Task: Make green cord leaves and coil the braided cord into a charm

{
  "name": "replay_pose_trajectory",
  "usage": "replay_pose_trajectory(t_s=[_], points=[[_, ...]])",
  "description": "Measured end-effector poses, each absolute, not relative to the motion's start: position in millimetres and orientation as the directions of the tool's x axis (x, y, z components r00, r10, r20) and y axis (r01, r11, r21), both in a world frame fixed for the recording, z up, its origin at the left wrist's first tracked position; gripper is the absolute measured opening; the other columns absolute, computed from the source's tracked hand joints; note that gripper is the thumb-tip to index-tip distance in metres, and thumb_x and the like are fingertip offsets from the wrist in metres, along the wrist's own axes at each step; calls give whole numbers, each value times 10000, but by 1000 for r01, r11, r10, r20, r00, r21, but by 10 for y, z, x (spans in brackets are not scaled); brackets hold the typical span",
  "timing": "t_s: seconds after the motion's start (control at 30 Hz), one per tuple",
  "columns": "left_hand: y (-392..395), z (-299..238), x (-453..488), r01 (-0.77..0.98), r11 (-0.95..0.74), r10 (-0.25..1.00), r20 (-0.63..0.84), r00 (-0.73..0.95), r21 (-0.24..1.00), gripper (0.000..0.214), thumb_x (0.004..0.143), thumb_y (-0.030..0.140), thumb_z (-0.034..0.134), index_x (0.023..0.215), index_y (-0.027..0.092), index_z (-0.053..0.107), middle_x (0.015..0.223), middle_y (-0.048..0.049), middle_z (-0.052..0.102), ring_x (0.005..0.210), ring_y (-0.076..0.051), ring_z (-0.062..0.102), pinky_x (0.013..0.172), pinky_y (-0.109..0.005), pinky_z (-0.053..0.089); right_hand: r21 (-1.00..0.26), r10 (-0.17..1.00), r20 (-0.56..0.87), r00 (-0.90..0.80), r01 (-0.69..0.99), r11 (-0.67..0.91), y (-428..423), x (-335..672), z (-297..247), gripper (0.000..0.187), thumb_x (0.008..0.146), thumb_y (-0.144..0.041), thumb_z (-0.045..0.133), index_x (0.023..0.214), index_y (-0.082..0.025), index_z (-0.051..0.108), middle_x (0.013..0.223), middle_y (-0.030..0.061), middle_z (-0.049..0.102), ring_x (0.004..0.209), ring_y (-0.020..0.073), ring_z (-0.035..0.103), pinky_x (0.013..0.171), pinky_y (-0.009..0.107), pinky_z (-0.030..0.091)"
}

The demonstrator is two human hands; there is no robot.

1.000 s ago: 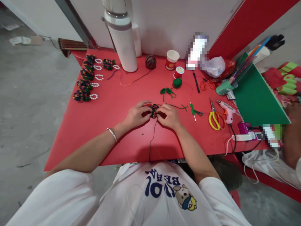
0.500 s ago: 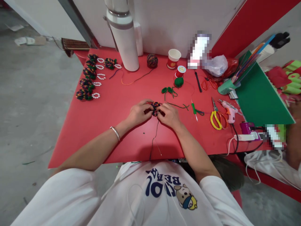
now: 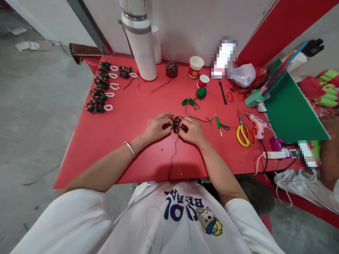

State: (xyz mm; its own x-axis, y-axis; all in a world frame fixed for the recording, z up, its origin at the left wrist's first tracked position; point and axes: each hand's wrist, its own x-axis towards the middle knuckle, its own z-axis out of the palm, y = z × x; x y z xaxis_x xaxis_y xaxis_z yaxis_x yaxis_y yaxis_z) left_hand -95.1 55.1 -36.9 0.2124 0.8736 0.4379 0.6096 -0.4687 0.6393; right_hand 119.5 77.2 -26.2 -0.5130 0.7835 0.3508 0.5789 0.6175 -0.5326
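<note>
My left hand [image 3: 156, 127] and my right hand [image 3: 192, 129] meet at the middle of the red table [image 3: 111, 141]. Both pinch a small multicoloured yarn flower [image 3: 176, 123] between their fingertips, just above the tabletop. A dark yarn strand [image 3: 172, 158] trails from the flower toward my body. A silver bracelet [image 3: 129, 149] sits on my left wrist.
Several finished yarn flowers with bead loops [image 3: 99, 95] line the far left. A white pipe [image 3: 140, 42], a yarn ball [image 3: 171, 68], a paper cup [image 3: 196, 66], green yarn [image 3: 201, 92], a crochet hook [image 3: 218, 125], yellow scissors [image 3: 242, 132], a glue gun [image 3: 257, 125] and a green board [image 3: 291, 109] lie right.
Both hands stay on the yarn flower with only small finger shifts. The view has drifted slightly.
</note>
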Motion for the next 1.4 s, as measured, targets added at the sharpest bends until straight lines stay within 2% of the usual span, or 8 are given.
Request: replay_pose_trajectory(t_s=[0.2, 0.4, 0.67, 0.8, 1.0, 1.2, 1.3, 1.4], points=[[495, -313, -968, 627, -537, 839, 432, 330, 564, 280, 823, 193, 686, 1092, 230, 757, 1351, -98, 703, 1119, -232, 735, 874, -315, 612, -554, 782, 339, -523, 560, 616, 777, 1203, -270, 53, 791, -197, 630, 810, -234, 597, 821, 31, 642, 784, 194, 576, 734, 326, 453], [493, -301, -965, 660, -563, 820, 434, 373, 497, 194, 835, 167, 648, 989, 217, 756, 1341, -100, 711, 1038, -223, 756, 784, -296, 609, -598, 789, 322, -523, 534, 598, 775, 1225, -267, 61, 787, -194, 637, 797, -233, 592, 803, 20, 634, 760, 182, 567, 709, 315, 447], [484, -282, -967, 662, -578, 811, 424, 402, 478, 132, 860, 213, 656, 960, 213, 742, 1370, -105, 689, 1058, -225, 746, 797, -295, 605, -671, 812, 304, -498, 493, 554, 776, 1256, -247, 48, 803, -206, 632, 788, -229, 593, 795, 10, 611, 715, 160, 561, 689, 303, 464], [480, -299, -963, 639, -574, 816, 429, 388, 512, 153, 858, 194, 642, 968, 217, 747, 1368, -109, 687, 1088, -232, 739, 826, -316, 617, -742, 872, 294, -392, 482, 467, 785, 1235, -255, 42, 872, -239, 620, 904, -224, 644, 861, 16, 636, 677, 141, 572, 668, 290, 492], [494, -314, -953, 600, -556, 830, 432, 354, 576, 147, 860, 194, 638, 948, 210, 755, 1361, -118, 688, 1118, -238, 731, 893, -348, 615, -678, 882, 312, -352, 568, 466, 785, 1165, -235, 22, 888, -250, 671, 887, -228, 672, 889, 27, 664, 737, 153, 605, 679, 289, 470], [583, -332, -957, 527, -449, 892, 399, 214, 721, 94, 861, 204, 632, 817, 189, 713, 1149, -117, 750, 1017, -226, 733, 857, -365, 609, -662, 885, 307, -350, 590, 463, 783, 1133, -249, 15, 868, -225, 697, 881, -231, 700, 880, 19, 683, 728, 151, 611, 670, 281, 464], [618, -354, -952, 502, -418, 908, 370, 196, 757, 106, 870, 182, 614, 831, 193, 713, 1000, -92, 766, 919, -199, 729, 828, -349, 600, -667, 895, 307, -323, 598, 444, 797, 1121, -269, 83, 906, -284, 703, 950, -229, 747, 876, 25, 699, 709, 149, 611, 675, 287, 463], [628, -376, -938, 519, -398, 917, 354, 186, 756, 141, 865, 150, 597, 882, 192, 730, 919, -68, 767, 845, -181, 714, 794, -328, 583, -662, 909, 278, -310, 624, 415, 813, 1122, -284, 108, 923, -287, 689, 914, -221, 774, 831, 27, 708, 691, 153, 611, 672, 295, 446]])
